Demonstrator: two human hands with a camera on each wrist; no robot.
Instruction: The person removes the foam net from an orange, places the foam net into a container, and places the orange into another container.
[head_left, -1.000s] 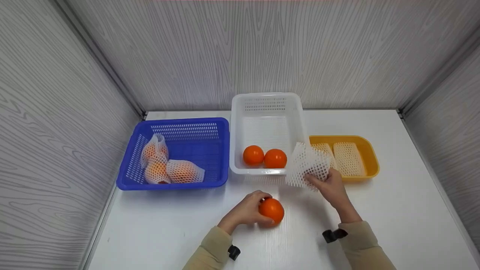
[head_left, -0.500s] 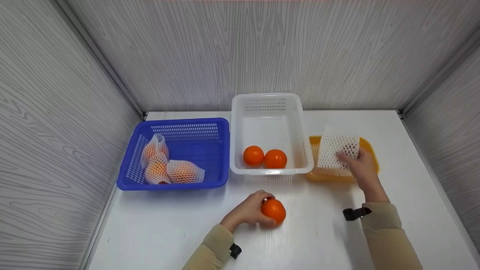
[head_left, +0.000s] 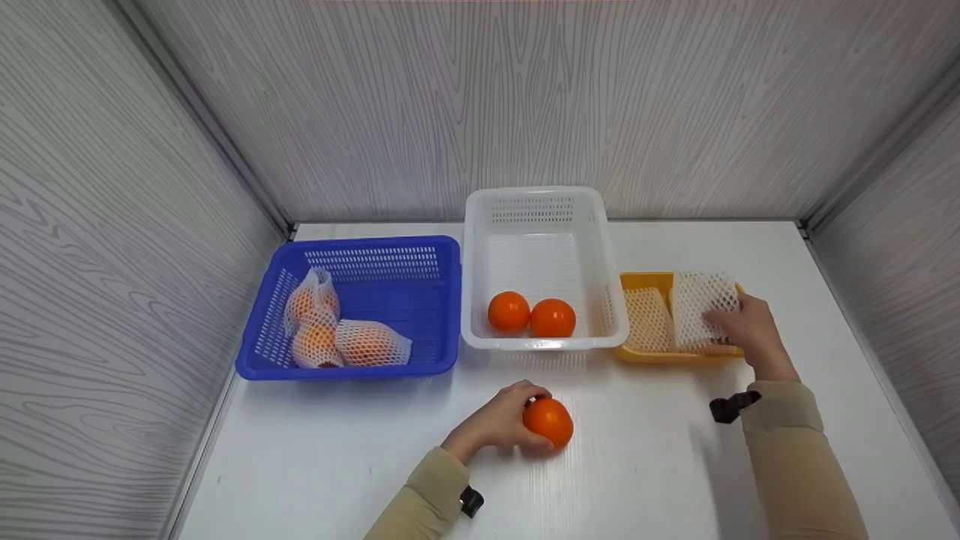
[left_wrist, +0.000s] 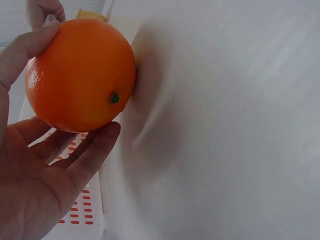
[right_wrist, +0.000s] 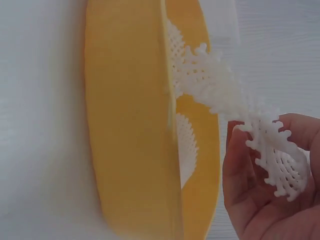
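In the head view my left hand [head_left: 495, 421] grips an orange [head_left: 550, 424] on the white table, in front of the white basket. The left wrist view shows the thumb and fingers curled round this orange [left_wrist: 82, 75], its small green stem mark facing the camera. My right hand [head_left: 756, 330] pinches a white foam net sleeve [head_left: 699, 304] over the right part of the yellow basket [head_left: 675, 358]. From the right wrist, the sleeve [right_wrist: 215, 82] hangs between thumb and fingers and reaches over the yellow rim. Another foam net sleeve [head_left: 648, 322] lies in the basket's left part.
At the left stands a blue basket [head_left: 352, 371] with several oranges [head_left: 373, 345] in foam nets. Between it and the yellow basket is a white basket [head_left: 540, 343] with two bare oranges [head_left: 553, 319]. Patterned panels [head_left: 540, 97] close off the back and sides.
My right hand has carried the foam net sleeve rightward from the white basket's front corner to over the yellow basket. My left hand and its orange have shifted very slightly right.
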